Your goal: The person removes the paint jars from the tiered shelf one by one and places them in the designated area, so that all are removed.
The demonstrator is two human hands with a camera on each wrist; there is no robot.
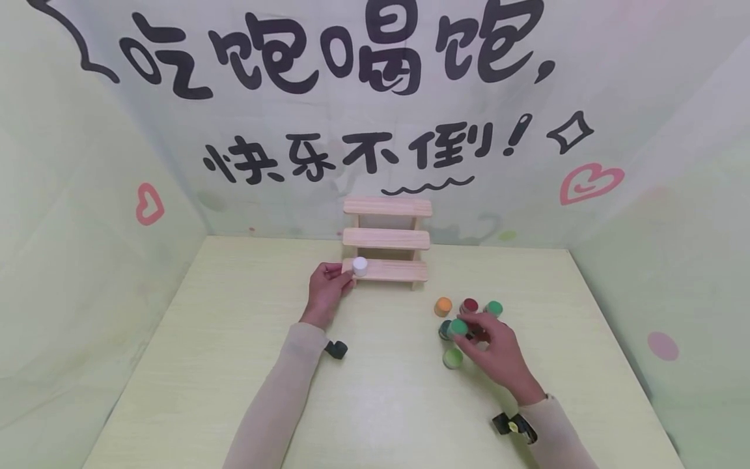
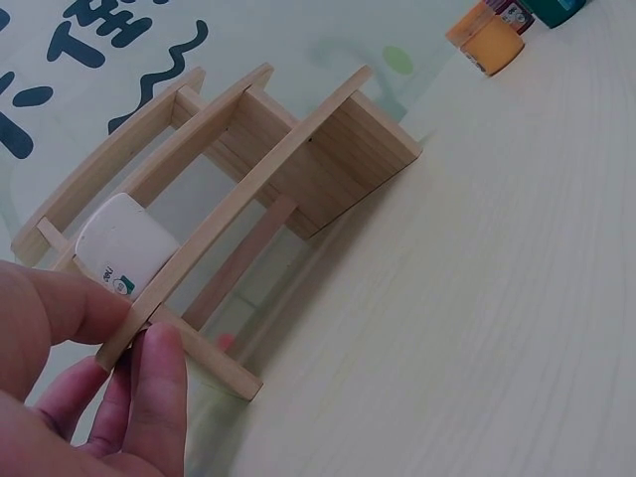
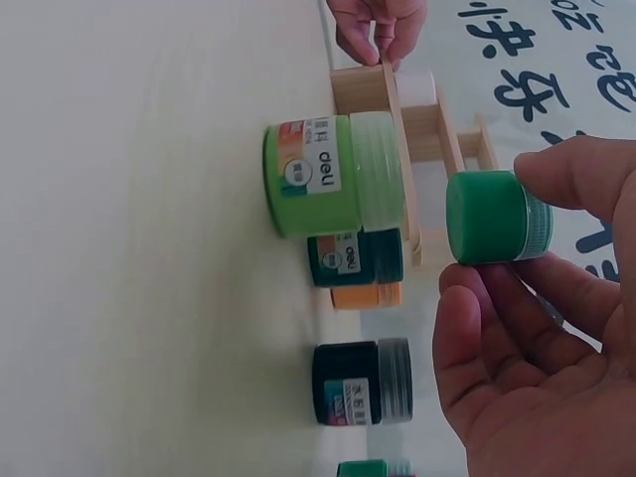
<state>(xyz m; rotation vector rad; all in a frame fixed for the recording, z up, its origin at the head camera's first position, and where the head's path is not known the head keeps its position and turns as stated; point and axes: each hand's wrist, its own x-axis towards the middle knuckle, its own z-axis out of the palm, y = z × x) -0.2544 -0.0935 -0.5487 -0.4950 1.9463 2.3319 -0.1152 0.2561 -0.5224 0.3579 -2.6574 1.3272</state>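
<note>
My left hand (image 1: pixel 327 293) pinches the left end of the lowest step of a small three-step wooden rack (image 1: pixel 387 240), thumb above and fingers below in the left wrist view. On that step, beside the thumb, a white paint jar (image 2: pixel 124 243) stands upright. My right hand (image 1: pixel 495 345) holds a green paint jar (image 3: pixel 492 217) between thumb and fingers, raised above the other jars. Under and around it stand a light green jar (image 3: pixel 318 179), a dark teal jar (image 3: pixel 353 258) and an orange jar (image 1: pixel 443 307). A dark jar (image 3: pixel 348 386) is mostly hidden by this hand in the head view.
A dark red jar (image 1: pixel 469 306) and another green jar (image 1: pixel 494 308) stand behind my right hand. The rack stands at the table's back edge, against a cloth backdrop (image 1: pixel 281 215) with black lettering. Pale table surface (image 1: pixel 375 404) lies between my forearms.
</note>
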